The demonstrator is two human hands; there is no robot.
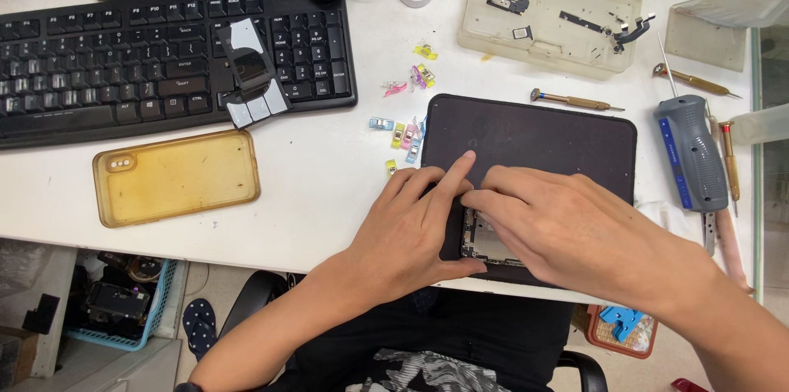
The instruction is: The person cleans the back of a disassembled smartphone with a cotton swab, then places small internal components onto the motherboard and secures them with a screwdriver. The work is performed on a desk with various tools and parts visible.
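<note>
1. Far left of the white desk (329, 186): black keyboard (123, 63) along the back edge with a small dark phone part (251, 67) lying on its keys; a yellowed clear phone case (177, 177) lies flat nearer the front edge. Neither is touched.
2. Small coloured clips (404, 136) sit scattered just off the left edge of the dark work mat (534, 133) — close to the left hand, worth minding so they are not swept off.
3. Left hand (411, 228): open, not gripping; index finger stretched out and pressing down at the top of the opened phone chassis (485, 240), other fingers curled against its left side.
4. The chassis lies on the mat's front edge, near the desk's front edge, mostly hidden under both hands; only a strip of internals shows.
5. Right hand (567, 228): fingertips bunched down on the chassis beside the left index. Whether they pinch a part I cannot tell.
6. Judgement: light, even pressure; left hand steadies, right works — the parts look fine and fragile.
7. Right edge: grey-handled electric screwdriver (690, 154), small precision screwdrivers (571, 100), parts tray (551, 18) at the back.
</note>
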